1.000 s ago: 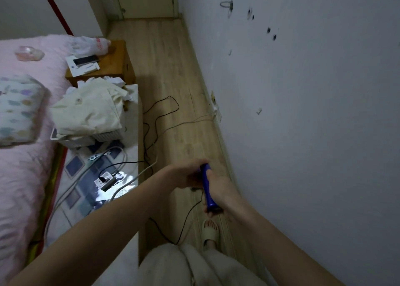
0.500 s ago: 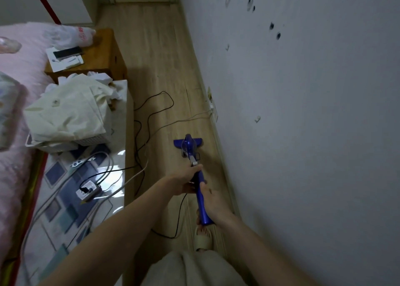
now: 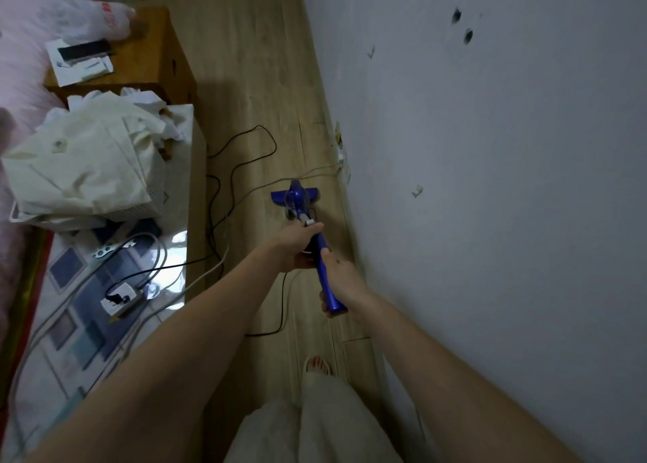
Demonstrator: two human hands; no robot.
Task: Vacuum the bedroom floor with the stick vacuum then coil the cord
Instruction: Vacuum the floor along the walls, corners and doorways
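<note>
Head view: stick vacuum (image 3: 317,238) head-forward along wall (image 3: 490,182).

Legible text: none. Red print on plastic bag (image 3: 101,17), far ahead and left of both hands, too blurred to read.

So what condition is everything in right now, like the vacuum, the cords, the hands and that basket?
Stick vacuum: head down on the wood floor, near the wall.
Left hand: grips the blue handle, forward of the right.
Right hand: grips the handle's rear end.
Black cord: uncoiled, looping loosely over the floor.
Laundry basket: heaped with pale cloth.
Power strip: a black plug inserted.
</note>
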